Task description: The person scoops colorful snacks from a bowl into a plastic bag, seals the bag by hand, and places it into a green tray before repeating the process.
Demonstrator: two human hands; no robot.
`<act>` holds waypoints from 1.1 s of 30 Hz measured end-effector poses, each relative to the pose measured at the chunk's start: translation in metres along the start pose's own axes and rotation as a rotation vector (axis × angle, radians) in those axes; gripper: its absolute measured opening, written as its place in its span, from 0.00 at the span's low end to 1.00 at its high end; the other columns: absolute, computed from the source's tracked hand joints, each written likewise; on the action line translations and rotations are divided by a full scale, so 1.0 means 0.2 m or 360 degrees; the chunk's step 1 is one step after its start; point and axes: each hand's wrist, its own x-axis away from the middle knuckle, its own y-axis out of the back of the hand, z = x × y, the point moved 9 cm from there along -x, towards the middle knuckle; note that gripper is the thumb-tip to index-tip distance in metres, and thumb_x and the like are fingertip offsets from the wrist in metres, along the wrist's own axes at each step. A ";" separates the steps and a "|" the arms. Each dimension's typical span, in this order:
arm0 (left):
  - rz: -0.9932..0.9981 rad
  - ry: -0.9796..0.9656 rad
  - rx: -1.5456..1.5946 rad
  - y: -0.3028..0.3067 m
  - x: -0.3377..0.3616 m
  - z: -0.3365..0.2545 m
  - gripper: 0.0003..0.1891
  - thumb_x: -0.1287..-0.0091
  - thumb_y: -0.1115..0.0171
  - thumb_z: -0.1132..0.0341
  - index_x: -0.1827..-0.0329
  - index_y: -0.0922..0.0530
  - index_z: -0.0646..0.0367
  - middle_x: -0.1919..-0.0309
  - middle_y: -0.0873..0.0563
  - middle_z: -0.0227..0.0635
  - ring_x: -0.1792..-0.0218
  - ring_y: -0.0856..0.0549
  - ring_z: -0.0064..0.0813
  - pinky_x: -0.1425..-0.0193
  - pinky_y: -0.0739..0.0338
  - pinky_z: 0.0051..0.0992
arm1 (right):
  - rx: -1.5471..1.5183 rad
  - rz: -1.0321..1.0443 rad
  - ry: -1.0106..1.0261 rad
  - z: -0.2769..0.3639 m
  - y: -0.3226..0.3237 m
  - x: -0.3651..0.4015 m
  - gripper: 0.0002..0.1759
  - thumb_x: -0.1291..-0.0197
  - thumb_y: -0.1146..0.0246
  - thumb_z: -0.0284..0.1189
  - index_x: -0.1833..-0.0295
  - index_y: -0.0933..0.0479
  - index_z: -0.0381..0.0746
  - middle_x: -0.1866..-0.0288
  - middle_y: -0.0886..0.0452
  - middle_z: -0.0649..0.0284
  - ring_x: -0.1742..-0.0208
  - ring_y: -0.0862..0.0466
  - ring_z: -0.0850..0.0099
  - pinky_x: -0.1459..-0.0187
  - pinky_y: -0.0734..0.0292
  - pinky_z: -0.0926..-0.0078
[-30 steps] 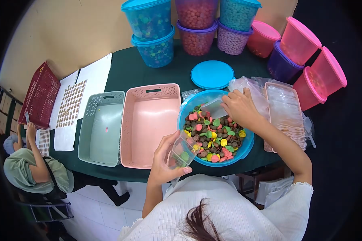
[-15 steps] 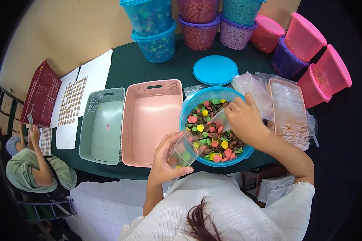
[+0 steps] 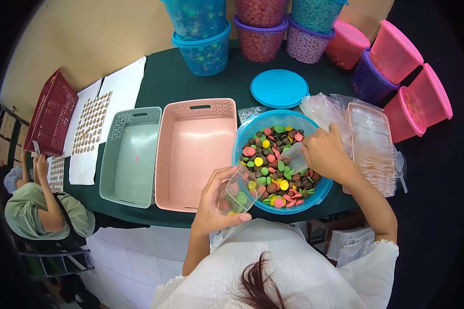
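My left hand (image 3: 211, 206) is wrapped round a clear plastic cup (image 3: 241, 186), tilted at the near left rim of a blue tub (image 3: 325, 193). A few green and yellow pieces lie inside the cup. The tub is filled with button-shaped candies (image 3: 273, 154) in brown, green, pink and yellow. Over the tub's right side, my right hand (image 3: 327, 154) grips a translucent scoop (image 3: 295, 157), whose blade dips among the candies. The fingers hide the scoop's handle.
Left of the tub stand a pink basket (image 3: 196, 154) and a grey-green basket (image 3: 131, 159). A blue lid (image 3: 279, 88) lies behind it. To the right, a pink tray (image 3: 349, 123) holds clear packets. Stacked tubs (image 3: 203, 54) line the back. Another person (image 3: 46, 211) works at far left.
The scoop and my right hand have shifted slightly right and down across the candies. My left hand keeps the cup in nearly the same place. The view has shifted slightly.
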 end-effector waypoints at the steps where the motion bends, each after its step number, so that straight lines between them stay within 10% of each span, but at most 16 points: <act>1: 0.0002 -0.0007 -0.0010 0.00 0.00 0.00 0.45 0.63 0.24 0.63 0.40 0.38 0.66 0.46 0.34 0.42 0.43 0.30 0.36 0.40 0.35 0.34 | -0.0061 -0.0047 -0.0006 -0.01 0.01 0.02 0.11 0.49 0.43 0.30 0.79 0.23 0.38 0.79 0.22 0.59 0.69 0.25 0.66 0.61 0.43 0.64; 8: 0.0036 -0.0017 -0.0050 0.00 0.00 0.01 0.44 0.62 0.24 0.63 0.41 0.39 0.65 0.46 0.35 0.42 0.44 0.29 0.38 0.41 0.33 0.35 | -0.0044 -0.0741 0.0094 0.10 0.09 0.09 0.07 0.49 0.40 0.32 0.67 0.24 0.40 0.74 0.26 0.66 0.65 0.27 0.70 0.56 0.43 0.64; 18: -0.0072 0.0103 -0.0062 0.00 0.00 0.02 0.47 0.67 0.23 0.53 0.43 0.36 0.64 0.47 0.33 0.40 0.42 0.33 0.36 0.36 0.42 0.39 | -0.0232 -0.0065 0.0230 0.05 -0.02 0.00 0.08 0.48 0.41 0.33 0.71 0.24 0.39 0.73 0.23 0.62 0.65 0.25 0.68 0.57 0.42 0.64; 23: 0.0077 -0.0136 -0.0207 -0.03 -0.02 -0.02 0.45 0.64 0.23 0.65 0.40 0.39 0.63 0.46 0.33 0.41 0.44 0.29 0.38 0.42 0.33 0.35 | -0.0604 0.0108 0.0030 0.08 -0.10 0.03 0.09 0.46 0.43 0.32 0.72 0.24 0.38 0.73 0.23 0.61 0.65 0.25 0.65 0.57 0.42 0.63; 27: 0.0064 -0.0169 -0.0219 -0.04 -0.01 -0.04 0.45 0.63 0.23 0.65 0.40 0.39 0.63 0.45 0.34 0.42 0.43 0.30 0.39 0.41 0.33 0.35 | -0.0547 -0.0492 0.0254 0.18 0.01 0.07 0.07 0.46 0.42 0.31 0.71 0.23 0.40 0.75 0.26 0.64 0.65 0.26 0.68 0.57 0.42 0.63; 29: -0.0093 0.0083 -0.0038 -0.02 0.00 0.01 0.47 0.67 0.23 0.54 0.42 0.36 0.63 0.48 0.33 0.40 0.42 0.33 0.36 0.37 0.41 0.39 | -0.0518 -0.0495 0.0358 0.19 0.02 0.07 0.08 0.47 0.42 0.33 0.70 0.22 0.40 0.74 0.25 0.65 0.64 0.26 0.69 0.56 0.42 0.64; 33: 0.0049 -0.0131 -0.0156 -0.03 -0.01 -0.02 0.44 0.63 0.23 0.64 0.41 0.38 0.62 0.44 0.34 0.43 0.42 0.30 0.39 0.41 0.33 0.36 | -0.0478 -0.0342 0.0555 0.20 0.04 0.06 0.09 0.47 0.41 0.35 0.69 0.21 0.41 0.73 0.23 0.67 0.63 0.25 0.72 0.55 0.41 0.65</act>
